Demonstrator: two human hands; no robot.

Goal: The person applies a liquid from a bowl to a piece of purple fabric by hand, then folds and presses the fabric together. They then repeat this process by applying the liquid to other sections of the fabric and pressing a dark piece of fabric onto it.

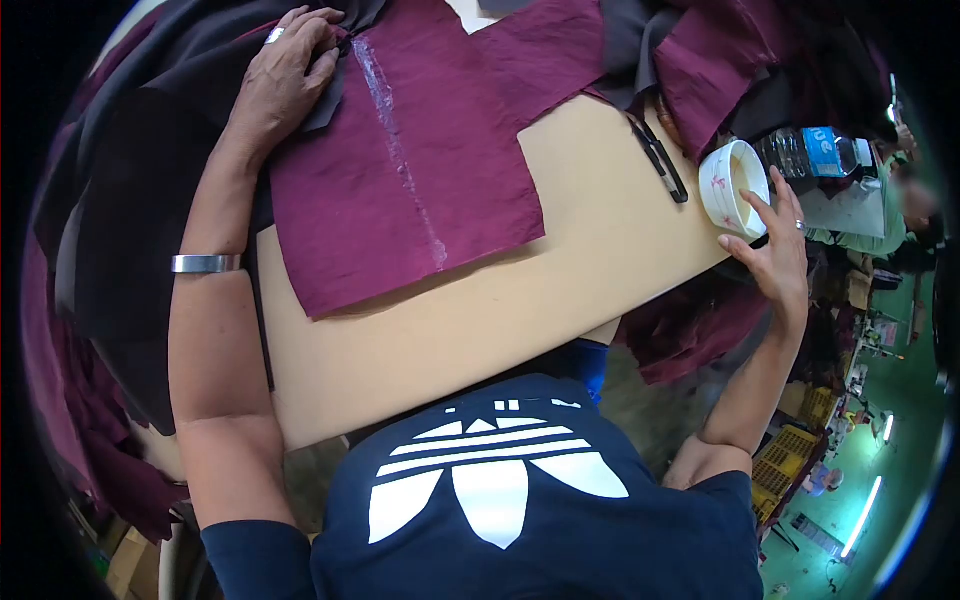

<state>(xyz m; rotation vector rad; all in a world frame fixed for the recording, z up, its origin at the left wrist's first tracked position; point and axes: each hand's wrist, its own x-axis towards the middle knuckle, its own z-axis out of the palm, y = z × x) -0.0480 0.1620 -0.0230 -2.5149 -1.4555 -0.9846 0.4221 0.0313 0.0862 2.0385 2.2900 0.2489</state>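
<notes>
A maroon fabric piece (440,150) lies on the tan board in front of me, a whitish, glossy streak running down its middle. At its upper left, my left hand (285,80) is closed on the edge of dark fabric (200,95), fingers together and fingertips partly hidden. Over on the right, my right hand (778,240) has its fingers apart at a white bowl (718,190). The index finger reaches over the bowl's opening and the thumb is near its lower rim. Pale contents show inside the bowl.
A black pen-like tool (660,160) lies on the tan board (420,355), left of the bowl. Behind the bowl is a plastic bottle (815,152) with a blue label. More maroon and dark cloth (715,70) is heaped along the far side. Yellow crates (785,465) stand beyond my right arm.
</notes>
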